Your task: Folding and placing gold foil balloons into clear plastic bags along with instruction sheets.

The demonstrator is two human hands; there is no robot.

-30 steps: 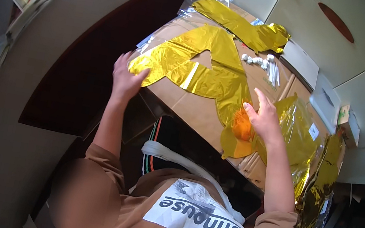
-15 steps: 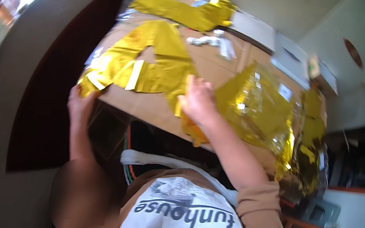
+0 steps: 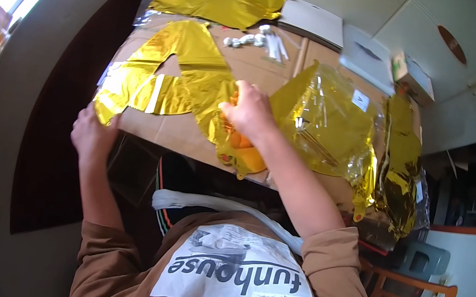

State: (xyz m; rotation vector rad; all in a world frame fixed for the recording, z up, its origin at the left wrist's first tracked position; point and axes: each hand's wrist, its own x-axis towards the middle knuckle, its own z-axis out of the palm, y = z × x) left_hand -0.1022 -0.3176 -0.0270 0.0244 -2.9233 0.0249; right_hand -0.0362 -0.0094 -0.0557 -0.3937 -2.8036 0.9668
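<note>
Two hands flank one gold foil letter.

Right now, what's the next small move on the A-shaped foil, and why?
Probably draw the lower left corner of the A-shaped foil gently outward with the left hand. That hand is at that corner, the foil looks creased, and the right hand is at the opposite leg, by the orange bundle.

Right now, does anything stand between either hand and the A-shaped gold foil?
Nothing visible blocks the left hand, at the foil's near left corner. Orange material shows between the right hand and the foil's right leg.
</note>
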